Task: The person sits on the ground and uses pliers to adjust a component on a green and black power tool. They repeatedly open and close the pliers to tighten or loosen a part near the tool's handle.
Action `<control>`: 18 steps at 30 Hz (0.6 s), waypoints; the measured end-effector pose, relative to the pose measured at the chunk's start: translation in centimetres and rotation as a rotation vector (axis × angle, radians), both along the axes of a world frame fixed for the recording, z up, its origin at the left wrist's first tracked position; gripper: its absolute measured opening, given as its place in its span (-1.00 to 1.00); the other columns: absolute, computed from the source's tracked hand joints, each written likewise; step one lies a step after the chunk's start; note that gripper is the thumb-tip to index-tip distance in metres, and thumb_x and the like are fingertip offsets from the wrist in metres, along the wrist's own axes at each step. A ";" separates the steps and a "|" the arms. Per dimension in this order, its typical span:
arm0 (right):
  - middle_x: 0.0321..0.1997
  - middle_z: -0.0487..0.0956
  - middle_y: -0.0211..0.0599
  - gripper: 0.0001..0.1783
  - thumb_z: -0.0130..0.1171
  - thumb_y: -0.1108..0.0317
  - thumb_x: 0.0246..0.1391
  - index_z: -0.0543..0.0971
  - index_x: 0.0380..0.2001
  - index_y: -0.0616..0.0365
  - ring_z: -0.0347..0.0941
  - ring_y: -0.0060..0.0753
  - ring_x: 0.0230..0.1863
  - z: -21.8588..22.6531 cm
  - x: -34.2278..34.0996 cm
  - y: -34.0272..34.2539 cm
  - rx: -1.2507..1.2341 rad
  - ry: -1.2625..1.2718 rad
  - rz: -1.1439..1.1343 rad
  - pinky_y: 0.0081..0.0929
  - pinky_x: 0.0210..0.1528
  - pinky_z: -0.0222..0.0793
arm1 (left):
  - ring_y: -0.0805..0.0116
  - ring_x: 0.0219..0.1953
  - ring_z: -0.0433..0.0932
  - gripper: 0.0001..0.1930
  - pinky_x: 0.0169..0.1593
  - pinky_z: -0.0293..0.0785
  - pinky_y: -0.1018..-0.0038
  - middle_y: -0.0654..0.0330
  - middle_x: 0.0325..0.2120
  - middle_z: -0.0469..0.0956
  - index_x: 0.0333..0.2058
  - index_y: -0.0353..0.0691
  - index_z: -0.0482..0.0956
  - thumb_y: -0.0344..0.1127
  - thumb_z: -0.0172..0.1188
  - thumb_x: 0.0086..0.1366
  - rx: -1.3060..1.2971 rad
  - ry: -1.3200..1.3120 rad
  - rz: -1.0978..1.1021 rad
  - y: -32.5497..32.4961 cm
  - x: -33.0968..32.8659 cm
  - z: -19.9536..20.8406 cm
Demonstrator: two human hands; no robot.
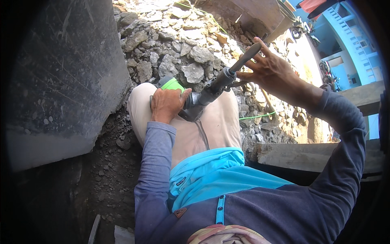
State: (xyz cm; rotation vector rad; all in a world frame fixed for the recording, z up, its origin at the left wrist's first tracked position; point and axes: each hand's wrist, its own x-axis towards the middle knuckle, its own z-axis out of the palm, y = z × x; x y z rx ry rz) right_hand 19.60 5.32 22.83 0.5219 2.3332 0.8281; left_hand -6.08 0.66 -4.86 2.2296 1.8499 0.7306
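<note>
A demolition hammer with a green and dark grey body [172, 84] lies across my thighs, its nose tilted up to the right. My left hand [167, 103] is closed over the body near its rear end. From the grey nose sticks a chisel bit [245, 59] with a broad, rounded tip. My right hand [270, 67] is beside the bit, fingers spread behind it and around it. Some fingertips are hidden by the bit and nose, so I cannot tell how firmly they touch. A dark cable [203, 136] runs down between my legs.
Broken concrete rubble [191, 61] covers the ground ahead. A large dark slab [61, 81] stands close on the left. Concrete beams [292, 156] lie at the right. A thin green line [260, 116] crosses the rubble. Motorbikes [328, 73] and a blue building [353, 44] are far right.
</note>
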 end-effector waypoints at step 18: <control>0.37 0.45 0.02 -0.39 0.27 0.27 0.30 0.51 0.40 0.09 0.39 -0.08 0.42 -0.6 0.7 0.9 -0.121 -0.031 -0.104 -0.02 0.30 0.44 | -0.03 -0.54 0.67 -0.29 -0.32 0.51 0.04 0.01 -0.63 0.67 -0.51 -0.15 0.78 0.30 0.00 0.59 -0.004 -0.011 -0.018 0.0 0.0 0.2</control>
